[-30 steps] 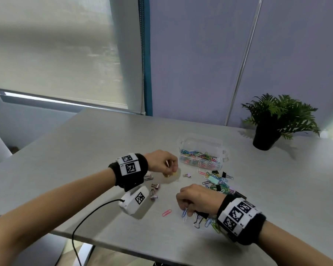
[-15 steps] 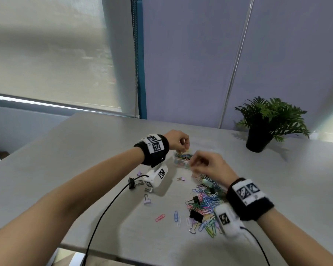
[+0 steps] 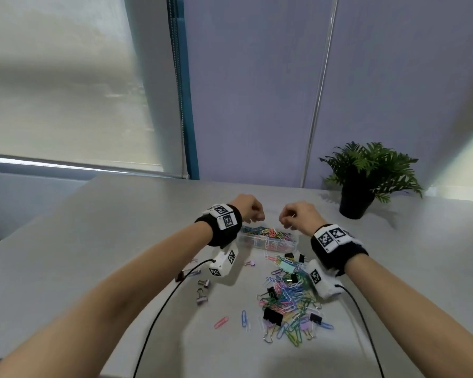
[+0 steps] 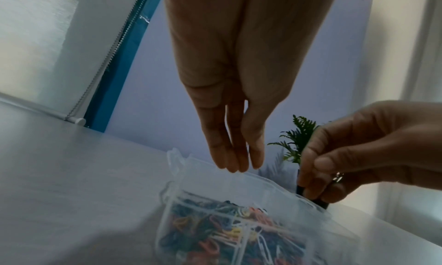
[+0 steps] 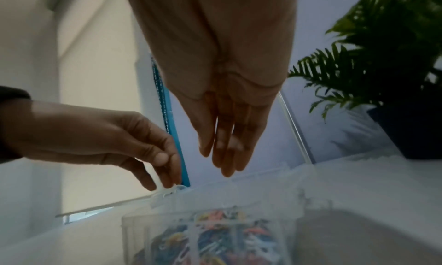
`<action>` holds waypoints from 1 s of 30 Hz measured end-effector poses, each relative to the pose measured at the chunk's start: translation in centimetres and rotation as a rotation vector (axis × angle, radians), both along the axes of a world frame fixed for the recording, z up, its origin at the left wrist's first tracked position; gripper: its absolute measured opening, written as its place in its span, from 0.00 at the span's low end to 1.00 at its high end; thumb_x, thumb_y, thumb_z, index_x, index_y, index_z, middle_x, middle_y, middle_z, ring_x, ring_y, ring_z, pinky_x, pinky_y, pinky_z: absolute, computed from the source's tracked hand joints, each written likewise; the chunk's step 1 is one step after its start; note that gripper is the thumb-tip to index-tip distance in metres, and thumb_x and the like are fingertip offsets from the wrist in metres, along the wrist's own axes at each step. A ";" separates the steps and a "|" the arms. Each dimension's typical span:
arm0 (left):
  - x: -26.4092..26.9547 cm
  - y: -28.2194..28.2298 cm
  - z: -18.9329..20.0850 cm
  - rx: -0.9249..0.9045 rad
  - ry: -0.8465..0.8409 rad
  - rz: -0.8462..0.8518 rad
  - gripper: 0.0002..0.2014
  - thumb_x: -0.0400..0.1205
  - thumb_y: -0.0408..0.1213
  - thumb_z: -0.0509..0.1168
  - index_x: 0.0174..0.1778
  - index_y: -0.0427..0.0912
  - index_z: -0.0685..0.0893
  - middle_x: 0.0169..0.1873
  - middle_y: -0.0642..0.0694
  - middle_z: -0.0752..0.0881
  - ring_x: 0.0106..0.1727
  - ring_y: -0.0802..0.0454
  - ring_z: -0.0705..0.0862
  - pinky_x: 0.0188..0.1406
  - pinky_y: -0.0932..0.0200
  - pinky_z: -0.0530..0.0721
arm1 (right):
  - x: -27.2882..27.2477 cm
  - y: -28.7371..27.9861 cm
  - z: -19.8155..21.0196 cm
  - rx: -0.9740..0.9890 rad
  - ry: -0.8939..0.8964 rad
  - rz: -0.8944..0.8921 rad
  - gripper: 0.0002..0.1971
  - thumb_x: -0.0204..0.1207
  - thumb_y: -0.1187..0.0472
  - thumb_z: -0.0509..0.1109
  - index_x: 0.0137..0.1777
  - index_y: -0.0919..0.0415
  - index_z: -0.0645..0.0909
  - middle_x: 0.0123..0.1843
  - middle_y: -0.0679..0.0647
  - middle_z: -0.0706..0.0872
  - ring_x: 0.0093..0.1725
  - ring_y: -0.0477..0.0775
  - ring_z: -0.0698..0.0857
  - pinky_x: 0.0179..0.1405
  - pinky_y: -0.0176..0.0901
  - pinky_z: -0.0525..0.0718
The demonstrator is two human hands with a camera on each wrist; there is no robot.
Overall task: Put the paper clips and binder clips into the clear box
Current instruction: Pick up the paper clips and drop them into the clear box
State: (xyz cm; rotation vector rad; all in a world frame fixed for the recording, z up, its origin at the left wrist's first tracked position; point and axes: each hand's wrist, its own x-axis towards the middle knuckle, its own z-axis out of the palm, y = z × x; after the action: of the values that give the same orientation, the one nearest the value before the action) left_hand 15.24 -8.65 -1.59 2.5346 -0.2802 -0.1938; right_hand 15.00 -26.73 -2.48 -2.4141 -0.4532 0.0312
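The clear box (image 3: 268,242) stands open at the table's middle, holding several coloured paper clips; its lid (image 4: 215,174) stands up behind it. My left hand (image 3: 253,212) hangs over the box's left end, fingers straight and together, with the tips (image 4: 239,165) at the lid's edge and nothing seen in them. My right hand (image 3: 292,215) hangs over the right end with its fingers bunched downward (image 4: 315,184). Whether they hold anything is unclear. A pile of paper clips (image 3: 290,293) and black binder clips (image 3: 273,315) lies in front of the box.
A potted plant (image 3: 357,197) stands at the back right. Loose binder clips (image 3: 202,293) and a pink paper clip (image 3: 221,321) lie left of the pile. Black cables (image 3: 159,315) trail from both wrists over the table's near edge.
Both hands have left the table surface and the pile and come up over the clear box. The right hand travelled furthest, from the pile's near edge.
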 end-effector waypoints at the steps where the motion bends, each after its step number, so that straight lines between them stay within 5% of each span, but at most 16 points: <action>1: -0.5 0.3 0.2 -0.002 -0.017 -0.026 0.11 0.80 0.24 0.60 0.52 0.31 0.87 0.52 0.33 0.89 0.44 0.49 0.83 0.46 0.59 0.85 | -0.5 -0.8 0.4 -0.042 -0.017 0.022 0.05 0.74 0.72 0.67 0.44 0.67 0.85 0.38 0.56 0.85 0.37 0.51 0.83 0.26 0.20 0.77; 4: -2.8 0.0 0.7 0.051 -0.028 -0.218 0.11 0.81 0.28 0.62 0.55 0.35 0.86 0.52 0.38 0.89 0.47 0.49 0.85 0.47 0.62 0.83 | -2.3 -3.3 0.8 -0.320 0.031 0.115 0.06 0.74 0.63 0.72 0.50 0.62 0.85 0.46 0.54 0.87 0.47 0.50 0.82 0.37 0.27 0.75; 7: -4.9 -2.3 -0.1 0.268 0.060 -0.460 0.15 0.80 0.36 0.65 0.63 0.39 0.82 0.60 0.40 0.86 0.59 0.45 0.84 0.63 0.52 0.81 | -4.6 -4.3 0.2 -0.597 0.200 0.230 0.27 0.69 0.51 0.75 0.68 0.56 0.75 0.65 0.55 0.80 0.63 0.54 0.79 0.59 0.42 0.75; 9: -5.9 -4.1 -1.5 0.374 0.143 -0.527 0.28 0.78 0.43 0.69 0.73 0.41 0.72 0.69 0.40 0.78 0.69 0.44 0.76 0.72 0.49 0.72 | -6.0 -4.0 -0.6 -0.687 0.277 0.293 0.43 0.66 0.46 0.77 0.78 0.56 0.62 0.74 0.57 0.72 0.72 0.57 0.72 0.69 0.44 0.70; 12: -6.8 -5.2 -3.3 0.446 0.147 -0.545 0.37 0.75 0.45 0.71 0.78 0.41 0.64 0.73 0.38 0.69 0.73 0.42 0.69 0.75 0.47 0.67 | -7.3 -3.3 -2.1 -0.694 0.296 0.337 0.52 0.61 0.43 0.79 0.80 0.58 0.54 0.79 0.57 0.64 0.76 0.57 0.67 0.77 0.46 0.66; 16: -8.0 -3.1 -4.2 0.508 0.063 -0.526 0.27 0.74 0.42 0.72 0.68 0.39 0.75 0.66 0.39 0.72 0.66 0.42 0.73 0.69 0.47 0.74 | -8.8 -2.3 -3.7 -0.723 0.152 0.359 0.47 0.61 0.46 0.80 0.77 0.54 0.60 0.76 0.54 0.64 0.71 0.56 0.66 0.69 0.56 0.74; 23: -10.0 2.5 -4.4 0.576 0.048 -0.452 0.21 0.73 0.36 0.72 0.63 0.43 0.77 0.68 0.40 0.70 0.68 0.43 0.70 0.69 0.45 0.73 | -8.7 -0.8 -4.4 -0.537 0.005 0.447 0.20 0.69 0.57 0.75 0.60 0.52 0.76 0.64 0.52 0.73 0.63 0.53 0.73 0.59 0.51 0.78; 30: -10.7 4.7 -3.4 0.478 0.141 -0.407 0.18 0.76 0.38 0.71 0.61 0.39 0.81 0.64 0.40 0.75 0.64 0.44 0.76 0.64 0.56 0.74 | -7.7 -3.5 -4.0 -0.444 0.057 0.393 0.17 0.66 0.61 0.77 0.55 0.56 0.81 0.61 0.53 0.78 0.61 0.53 0.77 0.63 0.47 0.76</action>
State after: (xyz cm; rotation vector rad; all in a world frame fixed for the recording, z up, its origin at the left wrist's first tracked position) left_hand 4.53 -3.99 -5.00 2.8812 -0.7722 -0.6634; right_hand 7.27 -30.20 -6.51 -2.6991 -0.9731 0.4094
